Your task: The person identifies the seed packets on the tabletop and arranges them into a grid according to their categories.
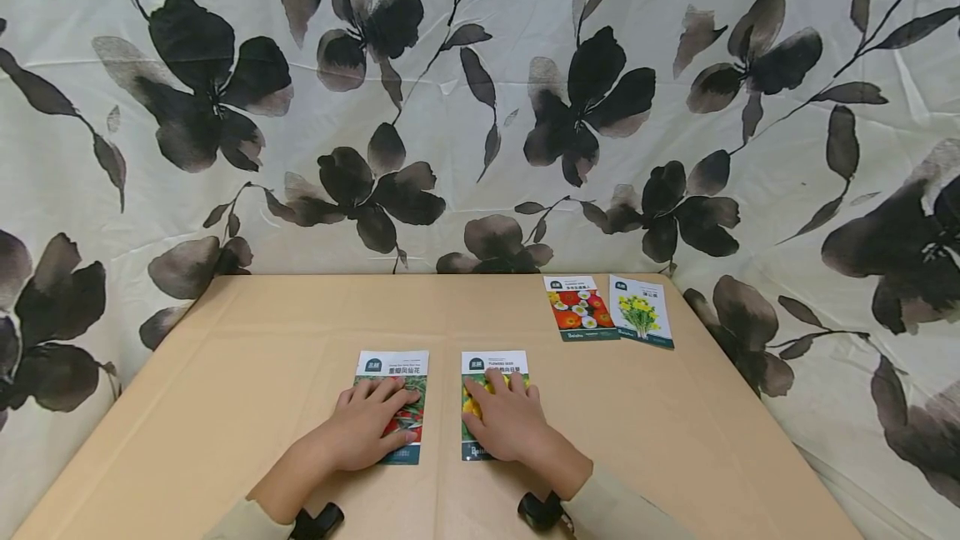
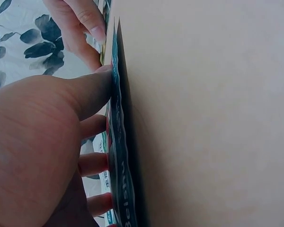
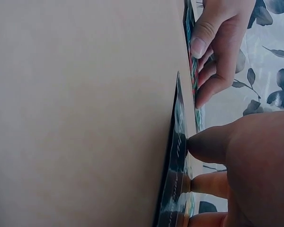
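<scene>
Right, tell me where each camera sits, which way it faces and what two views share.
Head: worn on the head, looking forward and down at the table; left grip rests on the left seed packet, right grip on the right seed packet; forearms and sleeves show.
Left wrist: worn there, looking low along the table, picture turned sideways; left thumb close up, right grip beyond.
Right wrist: worn there, looking likewise; right thumb close up, left grip beyond.
Shared: both wrist views show both grips and the floral cloth.
</scene>
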Motion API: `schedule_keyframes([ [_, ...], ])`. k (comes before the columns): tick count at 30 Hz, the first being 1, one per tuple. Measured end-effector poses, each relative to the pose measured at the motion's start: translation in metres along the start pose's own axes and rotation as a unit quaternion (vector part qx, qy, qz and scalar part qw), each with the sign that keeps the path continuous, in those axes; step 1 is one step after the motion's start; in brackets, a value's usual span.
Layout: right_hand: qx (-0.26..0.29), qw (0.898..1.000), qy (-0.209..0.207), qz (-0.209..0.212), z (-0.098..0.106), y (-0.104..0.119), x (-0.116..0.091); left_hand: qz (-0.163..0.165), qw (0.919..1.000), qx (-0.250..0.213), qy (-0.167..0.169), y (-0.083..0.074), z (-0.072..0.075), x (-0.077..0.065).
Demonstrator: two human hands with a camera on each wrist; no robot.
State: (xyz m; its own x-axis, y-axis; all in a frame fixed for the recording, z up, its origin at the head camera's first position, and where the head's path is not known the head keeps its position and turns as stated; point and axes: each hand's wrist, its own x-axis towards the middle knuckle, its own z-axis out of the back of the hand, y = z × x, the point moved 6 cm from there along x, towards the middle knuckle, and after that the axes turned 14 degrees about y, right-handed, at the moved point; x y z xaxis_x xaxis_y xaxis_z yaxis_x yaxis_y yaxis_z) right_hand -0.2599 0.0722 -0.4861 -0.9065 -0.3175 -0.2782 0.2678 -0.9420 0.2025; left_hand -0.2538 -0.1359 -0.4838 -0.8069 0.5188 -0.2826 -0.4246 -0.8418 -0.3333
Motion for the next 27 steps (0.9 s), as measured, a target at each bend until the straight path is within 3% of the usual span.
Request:
schedule_keyframes([
  [27, -0.003, 1.0, 0.002, 0.007, 0.0046, 0.001, -0.0035, 0.004, 1.0, 0.003, 0.002, -0.0025, 0.0021, -0.0015],
])
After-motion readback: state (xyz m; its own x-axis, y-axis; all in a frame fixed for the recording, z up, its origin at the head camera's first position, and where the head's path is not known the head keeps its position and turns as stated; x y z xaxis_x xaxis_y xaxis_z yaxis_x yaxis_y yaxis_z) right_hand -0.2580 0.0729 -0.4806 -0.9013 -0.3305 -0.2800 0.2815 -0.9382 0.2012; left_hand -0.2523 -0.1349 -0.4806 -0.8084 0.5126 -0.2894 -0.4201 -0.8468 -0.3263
